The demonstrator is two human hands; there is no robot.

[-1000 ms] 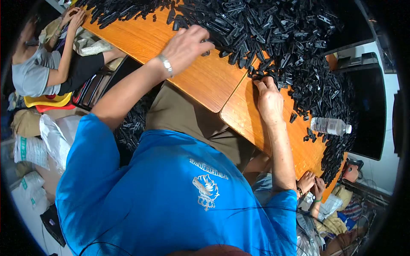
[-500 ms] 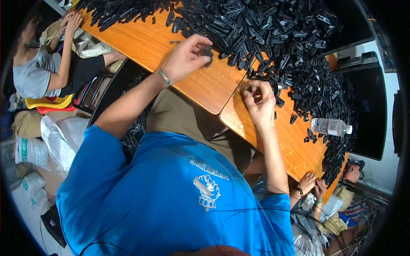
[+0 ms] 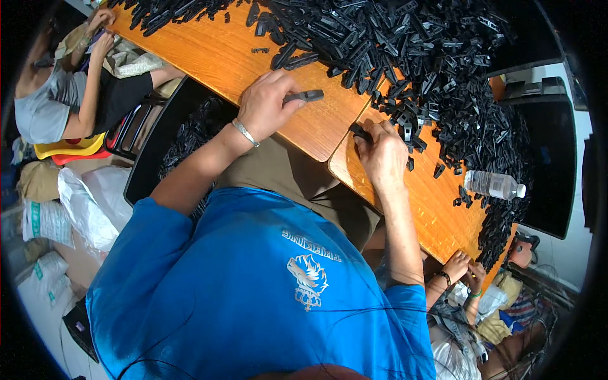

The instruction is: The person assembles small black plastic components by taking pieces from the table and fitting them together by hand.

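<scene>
My left hand [image 3: 268, 101] is closed on a slim black plastic part [image 3: 306, 96], whose rounded end juts out to the right past thumb and fingers. Over the nearer right part of the table, my right hand [image 3: 384, 152] pinches a small black plastic piece [image 3: 361, 132] at its fingertips. Both hands are a little above or on the wooden table [image 3: 221, 54], near its front edge; exact contact cannot be told. Beyond them a large heap of black plastic parts [image 3: 405, 50] spreads over the table, and loose ones lie close to my right hand.
A clear plastic bottle [image 3: 491, 185] lies on its side by the heap at right. A black bin [image 3: 180, 136] with black parts stands left below the table. One person [image 3: 47, 104] sits at far left; another person's hands [image 3: 457, 269] work at the table's right end.
My left hand has come down and nearer, and the black part in it now shows clearly. My right hand has turned palm down, with a black piece at its fingertips.
</scene>
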